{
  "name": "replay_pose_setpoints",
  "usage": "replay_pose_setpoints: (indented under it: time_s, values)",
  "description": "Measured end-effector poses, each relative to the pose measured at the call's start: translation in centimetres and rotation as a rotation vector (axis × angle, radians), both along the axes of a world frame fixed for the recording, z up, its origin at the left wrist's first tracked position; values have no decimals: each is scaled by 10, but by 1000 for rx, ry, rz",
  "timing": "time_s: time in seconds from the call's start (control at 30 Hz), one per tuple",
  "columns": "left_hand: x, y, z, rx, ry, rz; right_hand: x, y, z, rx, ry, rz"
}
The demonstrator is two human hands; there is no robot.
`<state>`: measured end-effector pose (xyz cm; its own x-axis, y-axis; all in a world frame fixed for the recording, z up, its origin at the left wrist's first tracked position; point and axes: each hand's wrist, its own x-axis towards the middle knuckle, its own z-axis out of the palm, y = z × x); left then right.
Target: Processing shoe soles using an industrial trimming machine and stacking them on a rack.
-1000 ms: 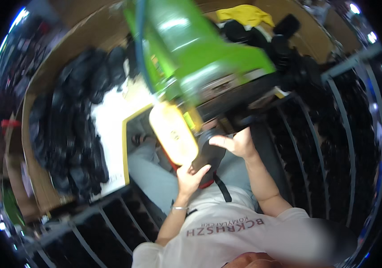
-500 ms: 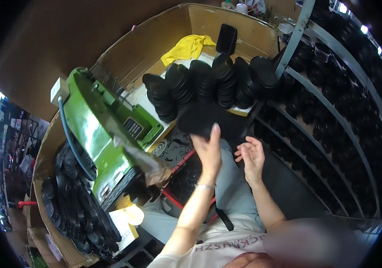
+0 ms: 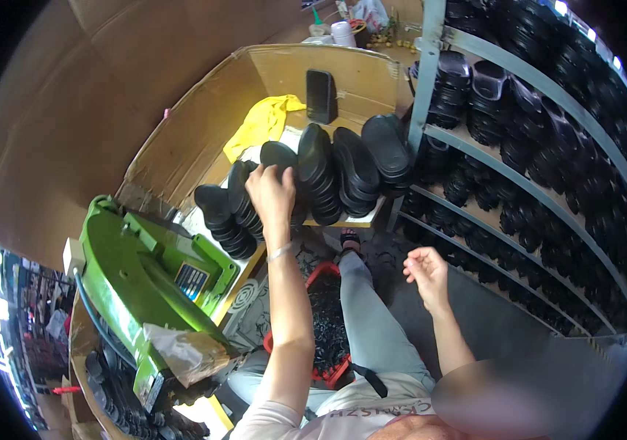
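My left hand (image 3: pixel 271 196) is closed over the near end of a black shoe sole (image 3: pixel 278 153) at the top of a stack; its palm hides the stack beneath. Other stacks of black soles (image 3: pixel 316 172) stand in a row on either side, along the edge of the white-topped table. My right hand (image 3: pixel 428 276) hovers away to the right above the floor, empty, with its fingers loosely bent and the thumb apart.
A green machine (image 3: pixel 130 279) stands at left, with more black soles (image 3: pixel 112 396) below it. A red crate (image 3: pixel 323 271) of dark scraps sits between my legs. Behind the stacks are a yellow cloth (image 3: pixel 258 126) and cardboard walls (image 3: pixel 203 110). Metal racks (image 3: pixel 504 154) full of black footwear line the right.
My left hand has moved left and away from me, from a dark blurred sole in front of the row onto one stack. My right hand has drawn slightly nearer. The view has shifted.
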<state>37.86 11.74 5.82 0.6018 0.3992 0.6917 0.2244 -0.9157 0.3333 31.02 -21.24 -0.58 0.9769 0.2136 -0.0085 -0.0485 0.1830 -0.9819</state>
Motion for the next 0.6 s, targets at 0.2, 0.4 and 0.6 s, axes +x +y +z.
replay_pose_setpoints:
  time_s: [0.2, 0.4, 0.6]
  values:
    - [-65, -103, -16, -996, 79, -263, 101, -21, 12, -34, -112, -217]
    - [-42, -147, -28, -1427, 254, -399, 188, 28, 34, -133, -53, -98]
    - [-6, -157, -25, -1538, 185, -322, 214, 47, 31, -171, 73, 48]
